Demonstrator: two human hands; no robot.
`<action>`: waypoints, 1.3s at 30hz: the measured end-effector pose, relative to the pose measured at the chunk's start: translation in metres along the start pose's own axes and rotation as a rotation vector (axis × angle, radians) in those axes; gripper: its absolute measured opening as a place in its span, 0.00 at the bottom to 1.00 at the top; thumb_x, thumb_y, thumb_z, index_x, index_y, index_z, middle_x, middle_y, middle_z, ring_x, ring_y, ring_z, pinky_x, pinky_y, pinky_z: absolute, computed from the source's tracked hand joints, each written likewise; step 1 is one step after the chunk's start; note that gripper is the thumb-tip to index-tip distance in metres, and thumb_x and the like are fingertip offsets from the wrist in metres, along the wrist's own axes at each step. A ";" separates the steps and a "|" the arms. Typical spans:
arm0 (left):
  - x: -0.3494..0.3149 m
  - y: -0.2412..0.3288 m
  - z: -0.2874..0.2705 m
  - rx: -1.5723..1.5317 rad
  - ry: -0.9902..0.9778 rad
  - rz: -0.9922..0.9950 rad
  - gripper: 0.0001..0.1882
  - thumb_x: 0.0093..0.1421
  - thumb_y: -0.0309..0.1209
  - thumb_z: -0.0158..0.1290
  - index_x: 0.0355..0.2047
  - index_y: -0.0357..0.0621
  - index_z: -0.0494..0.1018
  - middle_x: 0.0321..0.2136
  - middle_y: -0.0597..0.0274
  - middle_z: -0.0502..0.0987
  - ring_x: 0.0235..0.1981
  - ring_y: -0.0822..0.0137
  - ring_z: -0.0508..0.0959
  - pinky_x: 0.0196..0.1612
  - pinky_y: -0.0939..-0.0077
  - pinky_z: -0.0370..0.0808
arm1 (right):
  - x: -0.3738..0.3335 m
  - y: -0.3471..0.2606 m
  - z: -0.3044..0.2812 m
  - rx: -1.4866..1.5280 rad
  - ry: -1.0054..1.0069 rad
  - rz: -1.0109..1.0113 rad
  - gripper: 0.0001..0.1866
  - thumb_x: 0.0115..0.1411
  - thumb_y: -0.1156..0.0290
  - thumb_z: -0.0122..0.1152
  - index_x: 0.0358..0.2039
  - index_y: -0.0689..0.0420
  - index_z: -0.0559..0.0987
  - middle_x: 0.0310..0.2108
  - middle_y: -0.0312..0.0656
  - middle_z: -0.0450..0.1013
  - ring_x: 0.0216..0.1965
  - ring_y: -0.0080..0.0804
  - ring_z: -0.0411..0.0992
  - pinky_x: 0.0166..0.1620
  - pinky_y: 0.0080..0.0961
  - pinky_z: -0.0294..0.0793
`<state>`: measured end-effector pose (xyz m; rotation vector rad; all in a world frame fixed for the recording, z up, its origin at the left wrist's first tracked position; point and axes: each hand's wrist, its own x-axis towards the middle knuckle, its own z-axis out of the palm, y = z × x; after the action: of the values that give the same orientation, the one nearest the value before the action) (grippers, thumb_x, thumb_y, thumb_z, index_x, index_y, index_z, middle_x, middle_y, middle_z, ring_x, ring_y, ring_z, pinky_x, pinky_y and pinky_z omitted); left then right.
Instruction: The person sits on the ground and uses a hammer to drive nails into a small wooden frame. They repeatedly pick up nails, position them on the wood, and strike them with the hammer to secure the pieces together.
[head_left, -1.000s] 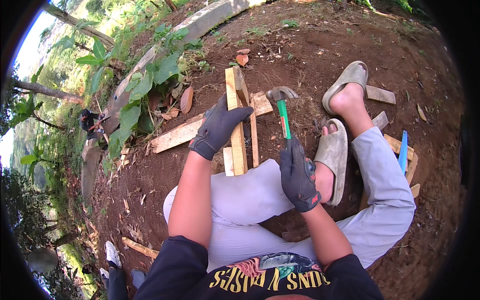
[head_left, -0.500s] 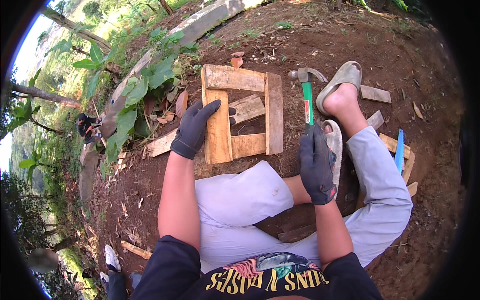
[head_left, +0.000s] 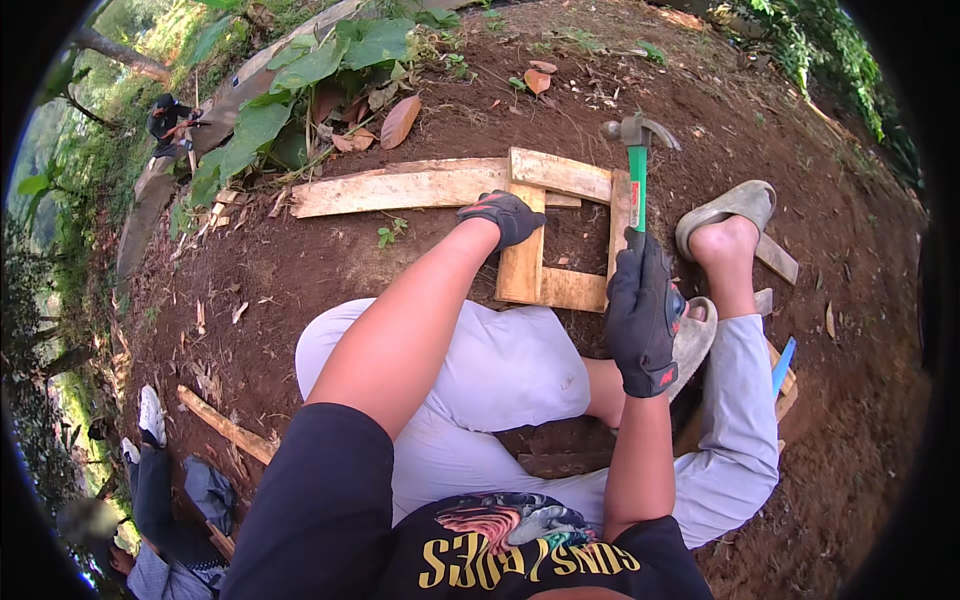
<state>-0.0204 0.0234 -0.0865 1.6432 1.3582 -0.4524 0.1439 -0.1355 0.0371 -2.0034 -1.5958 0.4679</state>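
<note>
Beyond the knees, a long pale plank (head_left: 400, 187) lies along a nine-to-three line, its right end under the wooden frame (head_left: 520, 272). That near-square frame sits at one o'clock, side boards pointing toward twelve; the left hand (head_left: 510, 218) is closed over its left board. Alongside, the right hand (head_left: 640, 315) tightly wraps the green-handled hammer (head_left: 637, 180), head toward twelve, claw toward four. One sandal (head_left: 697, 350) crowds that hand's three-o'clock edge. At eleven: a dry leaf (head_left: 401, 122).
</note>
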 end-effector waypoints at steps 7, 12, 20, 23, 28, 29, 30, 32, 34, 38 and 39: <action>0.004 -0.006 0.014 -0.025 0.092 0.085 0.36 0.71 0.61 0.46 0.52 0.38 0.84 0.53 0.41 0.83 0.57 0.45 0.82 0.63 0.54 0.75 | 0.027 0.002 0.054 -0.233 0.243 -0.188 0.14 0.78 0.66 0.48 0.52 0.62 0.77 0.35 0.55 0.77 0.30 0.61 0.75 0.35 0.52 0.75; 0.011 -0.018 0.019 -0.061 0.139 0.089 0.34 0.72 0.58 0.47 0.57 0.41 0.82 0.57 0.47 0.83 0.58 0.45 0.81 0.64 0.51 0.74 | 0.025 0.006 0.065 -0.303 -0.094 -0.102 0.15 0.78 0.63 0.48 0.50 0.59 0.78 0.38 0.57 0.77 0.38 0.59 0.78 0.40 0.52 0.75; 0.019 -0.012 0.018 -0.026 0.023 0.055 0.32 0.69 0.55 0.48 0.63 0.49 0.79 0.67 0.53 0.75 0.67 0.50 0.75 0.70 0.56 0.71 | 0.033 -0.031 0.046 -0.073 0.307 -0.103 0.16 0.78 0.65 0.49 0.54 0.65 0.75 0.40 0.60 0.77 0.39 0.57 0.79 0.41 0.50 0.76; 0.022 -0.016 0.022 -0.017 0.047 0.120 0.35 0.74 0.58 0.42 0.58 0.41 0.81 0.57 0.47 0.82 0.59 0.47 0.81 0.65 0.53 0.74 | 0.024 0.016 0.084 -0.453 -0.336 0.080 0.15 0.77 0.65 0.50 0.53 0.63 0.75 0.38 0.61 0.77 0.34 0.62 0.78 0.39 0.53 0.76; 0.011 -0.017 0.022 -0.079 0.034 0.070 0.35 0.74 0.59 0.41 0.59 0.41 0.81 0.57 0.48 0.82 0.56 0.49 0.83 0.62 0.53 0.77 | 0.042 -0.028 0.031 -0.254 0.067 -0.240 0.13 0.78 0.66 0.51 0.51 0.61 0.78 0.32 0.49 0.78 0.31 0.58 0.77 0.36 0.48 0.76; 0.006 -0.017 0.015 -0.121 0.002 0.048 0.35 0.74 0.59 0.41 0.59 0.41 0.81 0.57 0.48 0.82 0.55 0.49 0.84 0.61 0.53 0.78 | 0.048 -0.038 0.024 -0.212 0.212 -0.340 0.13 0.77 0.66 0.52 0.51 0.61 0.78 0.30 0.48 0.77 0.30 0.58 0.77 0.35 0.48 0.76; 0.004 -0.016 0.014 -0.040 0.019 0.086 0.35 0.74 0.58 0.41 0.58 0.41 0.81 0.57 0.49 0.83 0.54 0.50 0.84 0.59 0.55 0.79 | 0.050 -0.049 0.015 -0.141 0.229 -0.273 0.13 0.77 0.66 0.52 0.52 0.61 0.77 0.30 0.47 0.76 0.29 0.57 0.76 0.35 0.47 0.75; 0.014 -0.020 0.019 0.010 0.051 0.107 0.35 0.74 0.58 0.41 0.58 0.41 0.81 0.57 0.48 0.82 0.55 0.50 0.84 0.60 0.55 0.79 | 0.048 -0.049 0.022 -0.116 0.266 -0.239 0.12 0.77 0.67 0.51 0.51 0.62 0.76 0.30 0.50 0.75 0.30 0.59 0.76 0.35 0.48 0.75; 0.017 -0.015 0.020 0.012 0.043 0.129 0.34 0.75 0.57 0.41 0.58 0.41 0.81 0.57 0.48 0.82 0.55 0.50 0.84 0.61 0.55 0.78 | 0.039 -0.032 0.042 -0.169 0.308 -0.218 0.13 0.77 0.67 0.50 0.51 0.63 0.76 0.34 0.57 0.76 0.34 0.62 0.77 0.37 0.53 0.75; 0.016 -0.012 0.015 -0.037 -0.028 0.093 0.33 0.72 0.56 0.44 0.63 0.47 0.78 0.65 0.51 0.76 0.65 0.50 0.77 0.68 0.55 0.72 | 0.016 0.033 0.093 -0.441 -0.193 0.032 0.13 0.75 0.60 0.52 0.45 0.57 0.76 0.28 0.61 0.79 0.33 0.63 0.80 0.33 0.57 0.77; 0.023 -0.019 0.017 -0.038 -0.036 0.072 0.33 0.70 0.56 0.46 0.64 0.49 0.77 0.68 0.52 0.73 0.69 0.50 0.74 0.71 0.56 0.69 | 0.019 0.018 0.087 -0.407 -0.194 0.022 0.13 0.75 0.60 0.52 0.44 0.57 0.76 0.29 0.61 0.78 0.33 0.62 0.80 0.33 0.56 0.77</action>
<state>-0.0259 0.0220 -0.1205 1.6395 1.2692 -0.4098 0.1124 -0.1035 -0.0421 -2.3330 -1.9121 0.3776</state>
